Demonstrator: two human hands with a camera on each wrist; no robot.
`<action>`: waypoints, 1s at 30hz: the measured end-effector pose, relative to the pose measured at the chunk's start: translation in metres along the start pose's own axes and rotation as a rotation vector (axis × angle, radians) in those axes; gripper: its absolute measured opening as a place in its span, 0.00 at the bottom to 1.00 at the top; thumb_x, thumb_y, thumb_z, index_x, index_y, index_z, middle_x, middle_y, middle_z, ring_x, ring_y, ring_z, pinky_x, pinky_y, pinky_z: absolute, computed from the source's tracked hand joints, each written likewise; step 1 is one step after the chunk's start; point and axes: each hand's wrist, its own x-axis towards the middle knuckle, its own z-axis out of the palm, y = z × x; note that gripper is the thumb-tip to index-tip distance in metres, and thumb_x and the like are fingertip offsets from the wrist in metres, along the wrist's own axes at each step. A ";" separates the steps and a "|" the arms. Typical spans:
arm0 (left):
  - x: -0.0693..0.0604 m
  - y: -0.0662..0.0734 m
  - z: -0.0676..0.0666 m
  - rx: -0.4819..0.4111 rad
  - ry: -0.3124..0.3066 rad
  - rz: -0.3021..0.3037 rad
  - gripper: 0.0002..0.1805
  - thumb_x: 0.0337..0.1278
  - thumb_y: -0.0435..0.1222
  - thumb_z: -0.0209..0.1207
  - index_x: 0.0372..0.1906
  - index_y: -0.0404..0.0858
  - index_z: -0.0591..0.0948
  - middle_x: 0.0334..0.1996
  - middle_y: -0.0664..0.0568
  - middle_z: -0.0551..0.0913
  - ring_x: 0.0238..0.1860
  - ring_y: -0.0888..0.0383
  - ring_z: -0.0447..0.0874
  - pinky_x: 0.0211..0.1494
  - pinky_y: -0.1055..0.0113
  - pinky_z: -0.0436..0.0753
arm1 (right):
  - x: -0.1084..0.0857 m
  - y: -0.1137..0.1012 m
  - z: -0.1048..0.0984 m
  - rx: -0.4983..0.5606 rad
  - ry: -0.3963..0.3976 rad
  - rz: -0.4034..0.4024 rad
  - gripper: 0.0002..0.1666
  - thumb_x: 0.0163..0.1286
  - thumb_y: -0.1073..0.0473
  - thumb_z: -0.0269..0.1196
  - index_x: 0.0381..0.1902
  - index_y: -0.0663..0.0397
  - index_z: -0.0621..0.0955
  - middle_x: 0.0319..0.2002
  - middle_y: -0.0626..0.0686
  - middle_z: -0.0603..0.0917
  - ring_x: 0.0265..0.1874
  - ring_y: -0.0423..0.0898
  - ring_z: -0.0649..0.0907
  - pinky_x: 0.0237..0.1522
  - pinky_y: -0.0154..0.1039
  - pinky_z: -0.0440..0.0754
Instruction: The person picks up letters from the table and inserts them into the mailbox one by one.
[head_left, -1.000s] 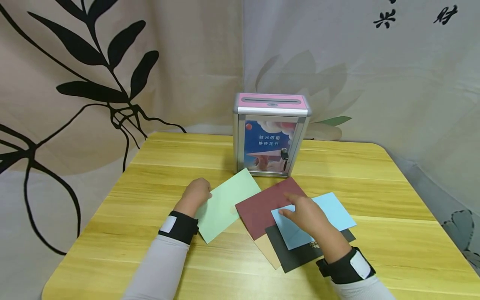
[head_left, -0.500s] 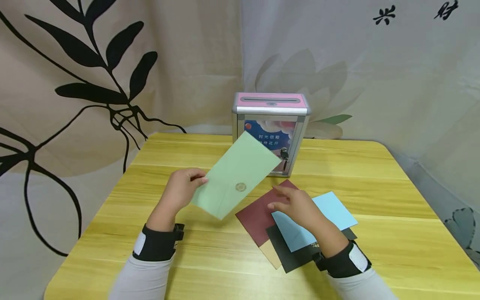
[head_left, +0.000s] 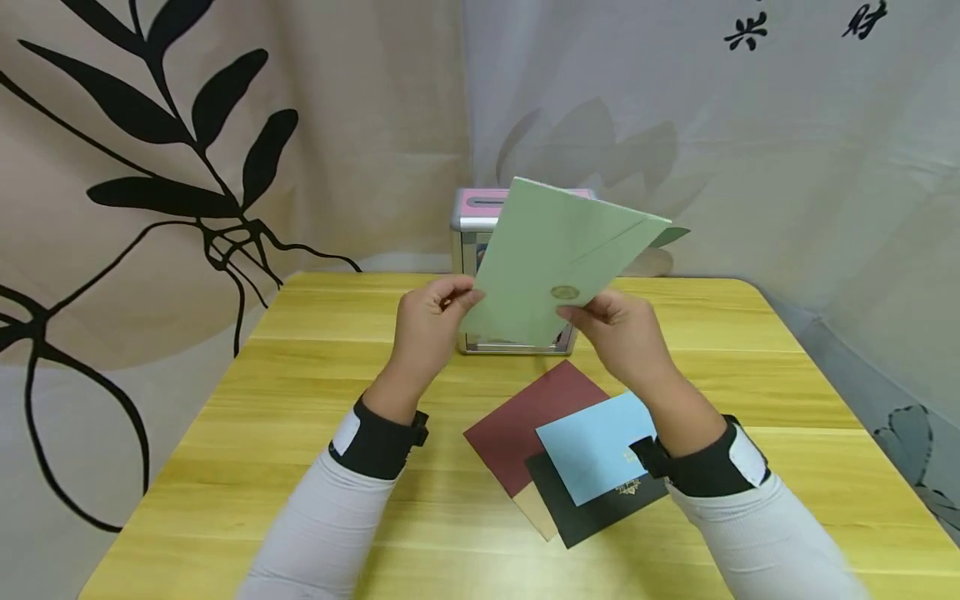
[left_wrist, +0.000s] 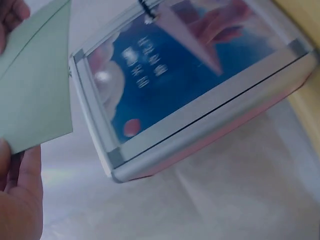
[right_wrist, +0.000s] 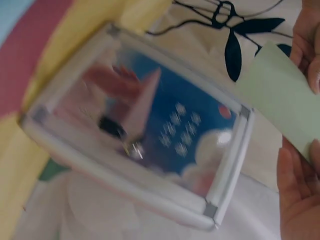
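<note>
A pale green envelope (head_left: 555, 250) with a round seal is held up in front of the metal-framed box (head_left: 467, 250), hiding most of its front. My left hand (head_left: 431, 325) pinches its left edge between thumb and fingers. At its lower right edge, near the seal, my right hand (head_left: 622, 337) pinches it too. The left wrist view shows the envelope (left_wrist: 37, 85) apart from the box (left_wrist: 185, 75). In the right wrist view the envelope (right_wrist: 280, 95) lies between both hands, at the right edge.
On the wooden table (head_left: 300, 417), a maroon envelope (head_left: 532, 417), a light blue one (head_left: 592, 446) and a black one (head_left: 600, 517) overlap, with a tan envelope (head_left: 536, 510) peeking out beneath. The box has a pink top (head_left: 476, 202) with a slot, partly covered. A printed curtain (head_left: 360, 125) hangs behind.
The green envelope has been lifted off the table and raised rightward to in front of the box by my left hand. My right hand has left the other envelopes and now grips it too.
</note>
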 end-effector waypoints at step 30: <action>0.138 0.006 0.022 0.268 0.165 0.121 0.13 0.63 0.35 0.60 0.25 0.32 0.77 0.31 0.47 0.83 0.29 0.58 0.73 0.34 0.74 0.66 | 0.151 -0.007 -0.033 -0.214 0.179 -0.181 0.10 0.67 0.62 0.63 0.43 0.61 0.86 0.43 0.59 0.86 0.45 0.50 0.84 0.42 0.28 0.77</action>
